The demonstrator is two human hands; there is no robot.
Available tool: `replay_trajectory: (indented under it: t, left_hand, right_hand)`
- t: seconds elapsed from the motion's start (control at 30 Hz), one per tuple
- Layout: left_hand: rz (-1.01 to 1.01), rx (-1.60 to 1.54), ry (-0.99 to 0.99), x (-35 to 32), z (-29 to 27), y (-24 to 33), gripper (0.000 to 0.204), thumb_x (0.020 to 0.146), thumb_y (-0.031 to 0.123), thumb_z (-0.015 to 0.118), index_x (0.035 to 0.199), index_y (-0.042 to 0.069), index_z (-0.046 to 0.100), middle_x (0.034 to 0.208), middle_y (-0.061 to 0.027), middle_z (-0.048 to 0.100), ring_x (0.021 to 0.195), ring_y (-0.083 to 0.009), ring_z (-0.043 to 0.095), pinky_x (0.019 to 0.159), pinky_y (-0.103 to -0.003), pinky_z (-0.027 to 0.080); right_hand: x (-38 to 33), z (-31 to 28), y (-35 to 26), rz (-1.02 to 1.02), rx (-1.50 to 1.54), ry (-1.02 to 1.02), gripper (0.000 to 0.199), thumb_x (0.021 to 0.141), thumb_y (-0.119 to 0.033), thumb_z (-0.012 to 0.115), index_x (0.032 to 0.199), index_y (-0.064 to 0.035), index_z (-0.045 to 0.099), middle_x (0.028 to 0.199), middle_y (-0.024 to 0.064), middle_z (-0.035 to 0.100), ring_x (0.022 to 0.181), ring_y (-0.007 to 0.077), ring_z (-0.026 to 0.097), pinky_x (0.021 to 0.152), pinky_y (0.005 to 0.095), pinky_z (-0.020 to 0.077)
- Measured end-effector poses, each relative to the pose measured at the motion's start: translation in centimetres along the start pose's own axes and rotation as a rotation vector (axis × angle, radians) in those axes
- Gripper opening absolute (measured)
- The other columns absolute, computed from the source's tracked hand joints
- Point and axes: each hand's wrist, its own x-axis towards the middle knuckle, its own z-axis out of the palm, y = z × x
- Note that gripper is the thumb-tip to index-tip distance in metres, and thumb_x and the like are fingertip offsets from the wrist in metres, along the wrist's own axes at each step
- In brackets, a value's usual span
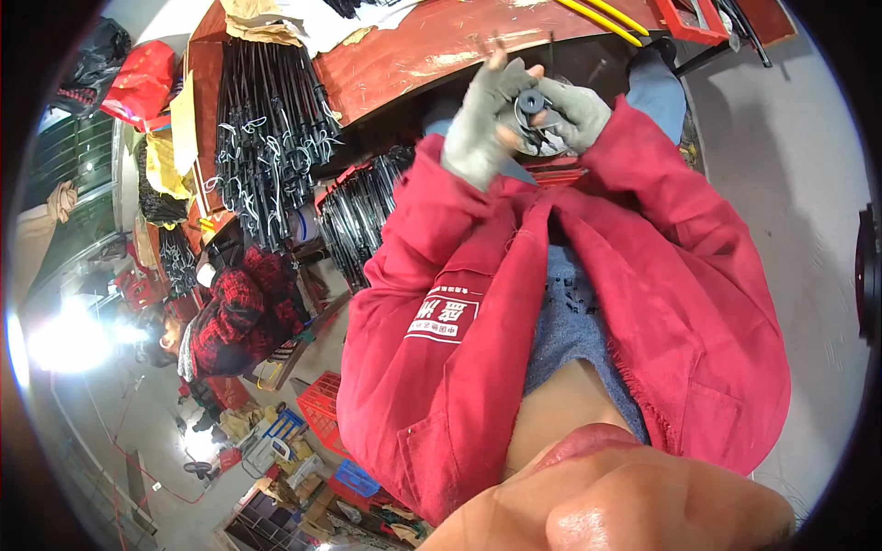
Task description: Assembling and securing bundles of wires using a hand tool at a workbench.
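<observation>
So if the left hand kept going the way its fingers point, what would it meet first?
Probably the red workbench edge just beyond the left hand; depth is unclear, and the right hand with the black round part sits beside it.

Even, fairly bright daylight across the scene; colours saturated, reds dominant. Strong blown-out glare patch [69, 342] at far left, detail lost there. Shadows soft, darkest under the surface [432, 41] edge. Heavy fisheye bending toward the rim, black vignette in the corners. Nearest part of the frame, bottom centre, out of focus; centre reasonably sharp.
</observation>
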Motion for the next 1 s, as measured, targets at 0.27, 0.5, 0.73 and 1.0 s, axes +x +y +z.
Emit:
replay_trajectory:
  t: [0.27,0.5,0.73,1.0]
  left_hand:
    - [-0.156,-0.590,0.013,-0.1,-1.1,-4.8,0.053,0.074,0.032,0.068,0.112,0.001,0.047,0.092,-0.0111,0.056,0.083,-0.0185,0.053,0.078,-0.026,0.041]
    - [-0.122,-0.688,0.033,0.4,-1.8,-6.1,0.035,0.076,-0.006,0.055,0.109,0.002,0.047,0.101,-0.0104,0.052,0.082,-0.0117,0.050,0.065,-0.015,0.040]
    - [-0.180,-0.815,0.136,0.5,-1.0,-5.3,0.030,0.077,-0.009,0.050,0.104,0.001,0.047,0.093,-0.0091,0.052,0.072,-0.0091,0.047,0.063,-0.013,0.038]
    - [-0.141,-0.622,0.140,1.3,-0.2,-4.7,0.029,0.074,-0.009,0.052,0.101,0.002,0.047,0.089,-0.0083,0.053,0.072,-0.0095,0.048,0.064,-0.016,0.041]
  right_hand:
    - [-0.4,-0.3,0.3,-0.007,0.716,0.201,0.025,0.079,-0.012,0.059,0.101,0.0005,0.055,0.091,0.0089,0.058,0.076,0.0150,0.055,0.067,0.0214,0.0436]
    - [0.8,-0.5,-0.7,0.386,0.314,-0.019,0.018,0.082,-0.014,0.054,0.094,-0.0009,0.056,0.081,0.0057,0.057,0.066,0.0118,0.052,0.060,0.0203,0.0418]
    - [1.3,0.4,-0.2,0.156,0.002,-0.069,0.015,0.083,-0.014,0.050,0.092,-0.0041,0.057,0.072,0.0018,0.056,0.060,0.0099,0.048,0.056,0.0206,0.0385]
    - [1.7,0.7,0.5,0.214,-0.071,-0.070,0.017,0.084,-0.022,0.048,0.087,-0.0069,0.055,0.064,0.0039,0.053,0.053,0.0158,0.044,0.049,0.0279,0.0349]
